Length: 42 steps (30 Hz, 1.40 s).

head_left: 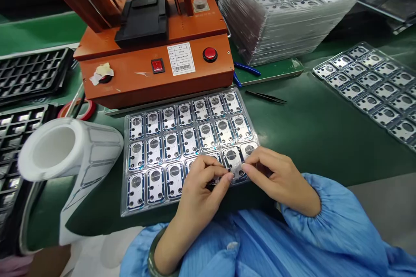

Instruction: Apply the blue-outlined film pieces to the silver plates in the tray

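**Three rows of plates, both hands at the front one**

Clear tray [149, 208] sits flat on the green bench, directly in front of the person. Two rear rows: seven metal plates each, every pocket filled. Front row: partly hidden by the hands, so no full count; pockets that show are filled too.

L hand [206, 181] is over the front row, thumb & index curled in, tips nearly meeting. R hand [279, 175] is just beside it, at the row's R end, thumb & index also drawn close. Can't tell if either has a thin bit pinched. One plate [233, 161] shows in the gap btwn them.

Progress, as a judgement: prob. mid-batch, w/ loading of this tray looking done or v. near it, and fine handwork on indiv. plates in hand. Plates look alike at this res., so can't split finished from unfinished.

Also filled w/ similar plates: second tray [354, 102] off to the R, and tray stack [289, 30] behind. Whether those are done or waiting, can't tell.

Liner roll [102, 145] w/ outlined shapes stands L of the tray, part unwound. Tweezers [266, 97] lie on the bench, unheld.
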Available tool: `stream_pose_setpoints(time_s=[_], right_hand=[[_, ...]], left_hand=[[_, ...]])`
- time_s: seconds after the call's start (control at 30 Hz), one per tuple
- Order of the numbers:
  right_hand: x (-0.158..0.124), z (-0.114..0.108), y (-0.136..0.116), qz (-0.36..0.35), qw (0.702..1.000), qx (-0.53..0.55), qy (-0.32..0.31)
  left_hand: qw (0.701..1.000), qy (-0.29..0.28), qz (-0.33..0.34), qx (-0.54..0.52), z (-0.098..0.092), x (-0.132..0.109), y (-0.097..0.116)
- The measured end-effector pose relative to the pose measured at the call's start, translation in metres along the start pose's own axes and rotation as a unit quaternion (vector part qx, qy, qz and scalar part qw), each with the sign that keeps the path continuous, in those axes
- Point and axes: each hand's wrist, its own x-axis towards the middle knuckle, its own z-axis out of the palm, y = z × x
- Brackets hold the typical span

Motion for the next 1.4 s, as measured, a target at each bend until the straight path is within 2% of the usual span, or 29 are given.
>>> stream_pose_setpoints(time_s=[0.13, 0.47, 1.4], right_hand=[[0.0032, 0.0033, -0.0003, 0.007, 1.0, -0.024, -0.017], [0.0056, 0.0043, -0.0028, 0.054, 0.996, -0.061, -0.037], [0.0097, 0.0035, -0.0042, 0.054, 0.992, -0.102, -0.053]], left_hand=[[0.999, -0.022, 0.003, 0.033, 0.0021, -0.0004, -0.001], [0.998, -0.024, -0.004, 0.059, 0.0048, 0.0031, -0.0009], [0.996, -0.019, -0.002, 0.09, 0.0071, 0.0034, 0.0008]])
